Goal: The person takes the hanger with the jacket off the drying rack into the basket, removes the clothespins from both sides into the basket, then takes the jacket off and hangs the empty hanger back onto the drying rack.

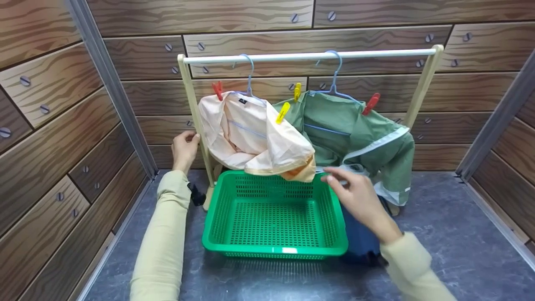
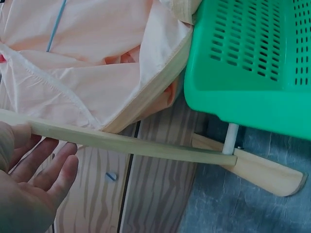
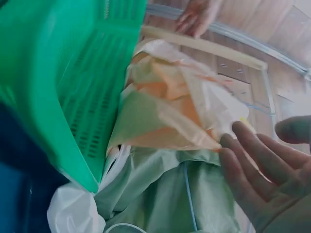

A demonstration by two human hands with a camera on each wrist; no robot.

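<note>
My left hand [image 1: 185, 149] is at the left wooden post of a small clothes rack [image 1: 193, 100], thumb and index finger pinching it; the left wrist view shows the other fingers loosely bent below the post [image 2: 126, 144]. A pale peach garment [image 1: 288, 146] hangs from the rack on a blue hanger [image 1: 250, 77], clipped with a red clothespin [image 1: 217, 90] and a yellow clothespin [image 1: 283, 113]. My right hand [image 1: 355, 194], fingers extended, is beside this garment's lower corner; whether it touches is unclear. A green garment [image 1: 334, 121] hangs on the right, also clipped with clothespins.
A green plastic basket [image 1: 276, 251] stands on the dark floor in front of the rack, bare inside. Something dark blue [image 1: 361, 234] lies to its right, partly under my right arm. Wood-patterned panels [image 1: 146, 19] enclose the back and sides.
</note>
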